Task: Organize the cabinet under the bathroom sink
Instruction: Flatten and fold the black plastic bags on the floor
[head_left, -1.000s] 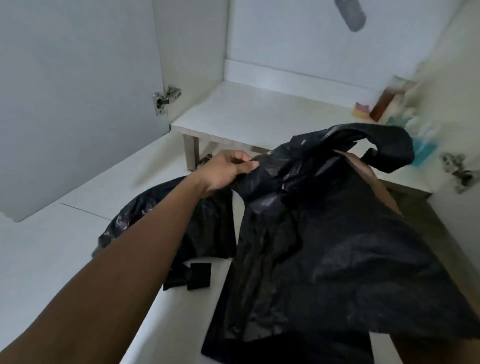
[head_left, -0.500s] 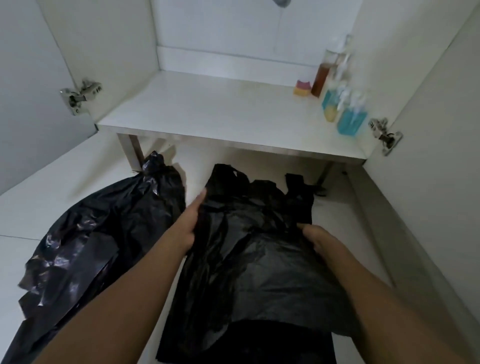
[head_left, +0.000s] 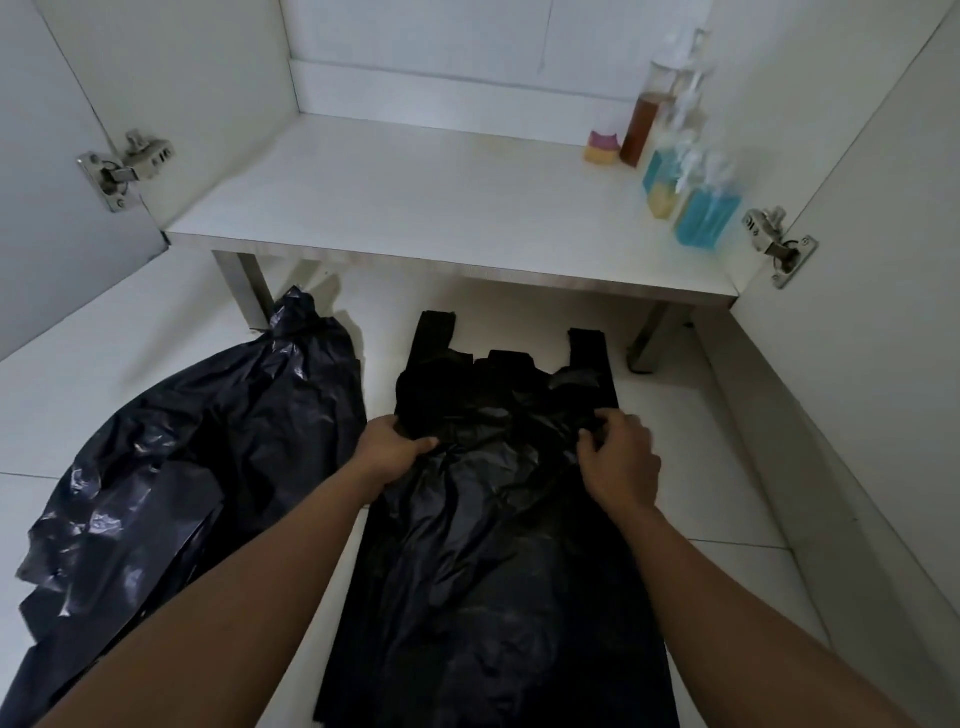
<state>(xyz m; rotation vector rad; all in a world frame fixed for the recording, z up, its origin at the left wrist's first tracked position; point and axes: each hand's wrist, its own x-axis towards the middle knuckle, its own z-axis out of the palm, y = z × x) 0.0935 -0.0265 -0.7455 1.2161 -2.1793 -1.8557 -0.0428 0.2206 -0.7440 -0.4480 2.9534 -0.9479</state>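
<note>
Black handled bag (head_left: 493, 545) lies flat on floor (head_left: 727, 493) in front of cabinet shelf (head_left: 441, 202), both handle loops pointing toward shelf's front edge. Left hand (head_left: 392, 452) grips bag's left edge — thumb on top, fingers tucked out of sight under plastic. Right hand (head_left: 621, 460) pinches bag's right side, fingers curled tight on fold. Second black bag (head_left: 182, 467), crumpled, lies in front of shelf's left leg (head_left: 249, 291) — just beside flat bag. At shelf's right end: blue bottle (head_left: 706, 215), brown bottle (head_left: 641, 127), pink-yellow sponge (head_left: 602, 148).

No writing can be read anywhere; the bottles (head_left: 698, 215) are too blurred for any label
</note>
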